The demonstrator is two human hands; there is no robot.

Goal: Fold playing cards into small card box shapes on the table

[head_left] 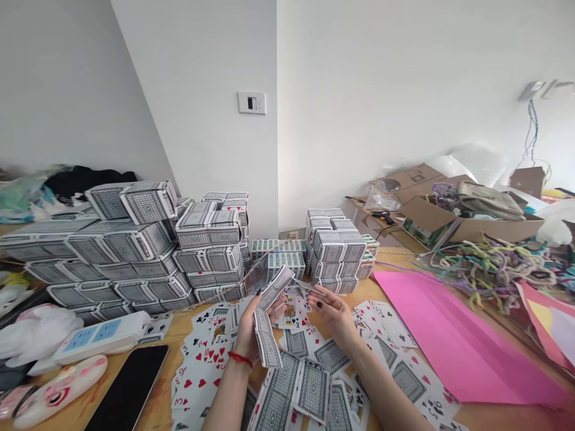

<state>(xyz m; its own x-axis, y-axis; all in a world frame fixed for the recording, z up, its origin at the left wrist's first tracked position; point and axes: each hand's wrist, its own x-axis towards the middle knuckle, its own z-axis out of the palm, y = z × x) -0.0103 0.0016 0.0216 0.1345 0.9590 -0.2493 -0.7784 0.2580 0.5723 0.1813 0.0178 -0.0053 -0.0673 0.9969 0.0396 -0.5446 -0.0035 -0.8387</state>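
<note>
Head view of a worktop (392,258) with handwork in cards; the left hand (247,328) grasps a bent strip of patterned cards (268,340), thumb on the near face and fingers behind, raised above the worktop at the centre; the right hand (335,316), to its right, pinches a thin card (307,287) seen nearly edge-on, its far end close to the strip's upper part; whether the two pieces are joined cannot be told.

Below the hands lies a grey-backed card piece (276,392), resting among loose playing cards (197,383), some face up, others face down; behind stand stacked card blocks, a broad group at left (130,257), a narrower one beside it (209,239) and a third at right (338,251); between the latter two sit green-patterned packs (285,263).

At left, a dark-screened phone (128,389) lies near a white power strip (101,339); at right, a pink sheet (440,341) lies beside tangled yarn (489,275), with an open cardboard box (489,230) behind.
</note>
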